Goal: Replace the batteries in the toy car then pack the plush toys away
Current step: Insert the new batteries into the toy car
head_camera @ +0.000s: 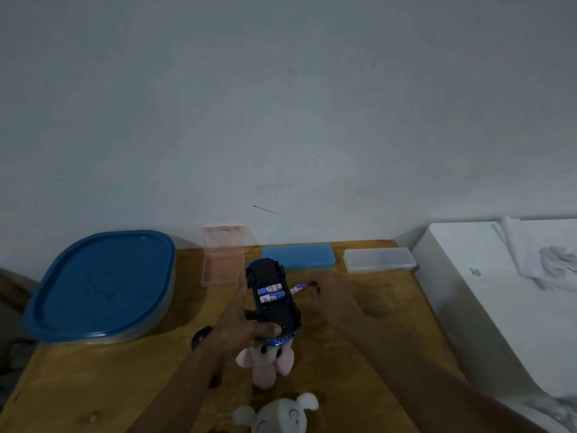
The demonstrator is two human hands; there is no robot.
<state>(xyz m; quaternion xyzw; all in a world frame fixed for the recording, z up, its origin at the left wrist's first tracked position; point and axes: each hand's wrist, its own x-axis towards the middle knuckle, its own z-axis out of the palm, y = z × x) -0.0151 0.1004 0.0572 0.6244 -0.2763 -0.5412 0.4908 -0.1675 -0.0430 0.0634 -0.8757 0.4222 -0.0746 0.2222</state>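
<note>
Holding the toy car point(272, 300) belly-up, the left hand point(242, 326) wraps around its near end, thumb pressed across the bottom and fingers curled along the far side. The car's long side runs away from the person, tipped a little to the left. Its battery bay is open, and two batteries point(271, 292) lie in it side by side, pointing across the car.

The right hand point(331, 300) is just to the right of the car. Its fingertips pinch one more battery point(298, 288). That battery points crossways too, with its free end aimed at the open bay and very near the car's edge. So the right hand is the near one for this job, and I think it only needs a short push to the left to slide the battery in beside the others.

Two plush toys wait on the wooden table point(374, 339): a pink plush point(265, 364) just under the car, and a white plush point(278, 414) closer to the person. A big tub with a blue lid point(100, 285) sits to the left.
</note>
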